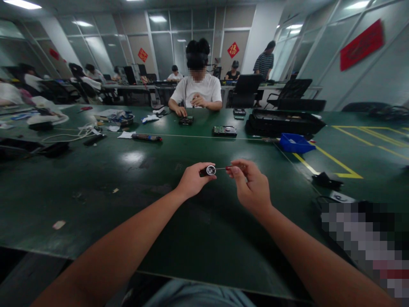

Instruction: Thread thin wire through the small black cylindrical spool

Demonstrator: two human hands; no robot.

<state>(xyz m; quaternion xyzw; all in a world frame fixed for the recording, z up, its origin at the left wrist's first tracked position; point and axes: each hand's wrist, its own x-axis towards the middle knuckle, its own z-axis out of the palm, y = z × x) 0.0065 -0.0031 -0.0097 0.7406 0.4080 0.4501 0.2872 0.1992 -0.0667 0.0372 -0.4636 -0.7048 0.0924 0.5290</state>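
Note:
Wrapped by the fingers of my left hand (193,180) is a small black cylindrical part (210,170) with a silvery round end facing me. I cannot make out its exact kind. My right hand (254,187) pinches the handle of a screwdriver (227,168), red near its front. The thin metal shaft points left and its tip meets the right side of the round end, though I cannot tell whether it touches. Both hands are above the green table (191,238), near its middle.
Across the table a person (198,91) handles a small dark device (185,120). A circuit-board device (225,130), black trays (284,123) and a blue bin (296,143) stand beyond my right hand. Leftward lie a pen-like tool (147,137) and cables (75,133).

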